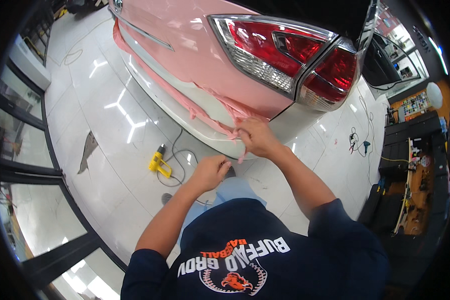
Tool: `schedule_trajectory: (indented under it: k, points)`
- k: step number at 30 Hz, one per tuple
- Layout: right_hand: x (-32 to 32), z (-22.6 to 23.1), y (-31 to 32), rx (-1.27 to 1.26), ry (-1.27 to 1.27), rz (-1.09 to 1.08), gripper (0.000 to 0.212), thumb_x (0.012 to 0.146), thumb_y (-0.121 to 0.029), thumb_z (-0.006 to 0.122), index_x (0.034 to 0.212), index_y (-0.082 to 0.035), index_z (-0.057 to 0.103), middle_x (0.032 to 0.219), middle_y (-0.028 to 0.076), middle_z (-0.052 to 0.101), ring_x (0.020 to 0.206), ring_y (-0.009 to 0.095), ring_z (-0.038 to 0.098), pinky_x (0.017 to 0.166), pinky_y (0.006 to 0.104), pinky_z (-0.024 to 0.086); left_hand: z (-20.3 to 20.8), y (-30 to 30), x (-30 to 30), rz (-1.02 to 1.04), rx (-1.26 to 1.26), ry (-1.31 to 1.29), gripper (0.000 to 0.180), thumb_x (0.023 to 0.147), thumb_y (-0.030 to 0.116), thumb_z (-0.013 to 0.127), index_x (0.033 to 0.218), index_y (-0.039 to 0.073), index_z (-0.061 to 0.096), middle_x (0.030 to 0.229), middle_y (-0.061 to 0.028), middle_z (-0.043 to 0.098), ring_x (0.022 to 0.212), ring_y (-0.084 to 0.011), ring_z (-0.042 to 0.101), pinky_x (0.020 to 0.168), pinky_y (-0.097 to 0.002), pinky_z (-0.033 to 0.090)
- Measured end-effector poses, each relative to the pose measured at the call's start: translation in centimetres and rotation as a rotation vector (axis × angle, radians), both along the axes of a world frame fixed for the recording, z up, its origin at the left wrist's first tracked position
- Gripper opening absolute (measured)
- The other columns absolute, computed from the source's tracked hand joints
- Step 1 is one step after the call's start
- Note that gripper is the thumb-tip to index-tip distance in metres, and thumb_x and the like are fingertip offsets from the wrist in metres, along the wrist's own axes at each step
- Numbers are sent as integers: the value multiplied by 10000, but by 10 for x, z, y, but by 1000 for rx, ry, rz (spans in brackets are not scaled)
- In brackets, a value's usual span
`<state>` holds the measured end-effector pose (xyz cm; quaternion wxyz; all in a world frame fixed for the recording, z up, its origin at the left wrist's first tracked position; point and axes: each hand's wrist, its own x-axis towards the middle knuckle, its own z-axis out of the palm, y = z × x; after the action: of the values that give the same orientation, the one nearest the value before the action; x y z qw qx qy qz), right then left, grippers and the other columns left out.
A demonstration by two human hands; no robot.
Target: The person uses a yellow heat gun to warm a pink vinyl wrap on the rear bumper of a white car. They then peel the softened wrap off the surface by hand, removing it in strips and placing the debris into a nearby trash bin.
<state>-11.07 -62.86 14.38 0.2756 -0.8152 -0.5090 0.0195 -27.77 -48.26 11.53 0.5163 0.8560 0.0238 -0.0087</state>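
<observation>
Pink film covers the rear panel of a car, and a loose, crumpled edge of pink film runs along its white bumper. At the bumper's near corner, below the red and clear tail light, my right hand is closed on the gathered film. A thin pink shred dangles beneath those fingers. Lower and to the left, my left hand is held in front of my body, apart from the car. Its fingers are curled together, and anything inside them is hidden.
A yellow heat gun with a dark cord lies on the tiled floor left of my left hand. Further left is a dark, jagged floor patch. A teal tool and cables lie at right. Black-framed glass doors line the left.
</observation>
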Motion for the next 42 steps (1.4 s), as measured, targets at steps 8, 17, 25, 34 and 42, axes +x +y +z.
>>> schedule_trajectory:
  k: [8, 17, 25, 34, 42]
  points:
    - [-86, -33, -13, 524, 250, -905, 257, 874, -104, 533, 1084, 41, 558, 966, 204, 609, 918, 292, 603, 814, 365, 468, -96, 59, -1, 30, -238, 326, 410, 883, 357, 600, 1007, -32, 626, 807, -148, 667, 709, -235, 630, 671, -322, 487]
    - [-72, -155, 15, -107, 131, -876, 387, 818, -280, 635, 1062, 14, 577, 1062, 258, 567, 910, 375, 599, 799, 433, 490, -126, 12, 116, 25, -81, 463, 738, 797, 626, 547, 999, -78, 641, 922, -237, 667, 865, -326, 652, 804, -367, 483]
    - [-45, -194, 48, -340, -23, -700, 117, 744, -154, 602, 776, -70, 677, 702, 140, 659, 683, 306, 656, 653, 418, 516, -152, 22, 142, 101, 72, 363, 632, 848, 536, 471, 866, -66, 665, 925, -286, 648, 915, -443, 616, 830, -470, 472]
    - [-109, -182, 123, -464, 56, -562, 183, 786, -169, 547, 732, -42, 667, 722, 174, 662, 668, 325, 658, 633, 447, 522, -193, 113, 87, -307, 312, -97, 341, 913, 257, 439, 800, -15, 612, 801, -257, 628, 796, -446, 595, 733, -506, 465]
    - [-170, -164, 269, -408, 114, -814, 163, 819, -171, 544, 786, -47, 646, 764, 172, 668, 708, 362, 651, 651, 459, 520, -155, 248, 58, -469, 367, -188, 306, 918, 251, 450, 834, 5, 611, 786, -241, 630, 782, -432, 597, 701, -514, 466]
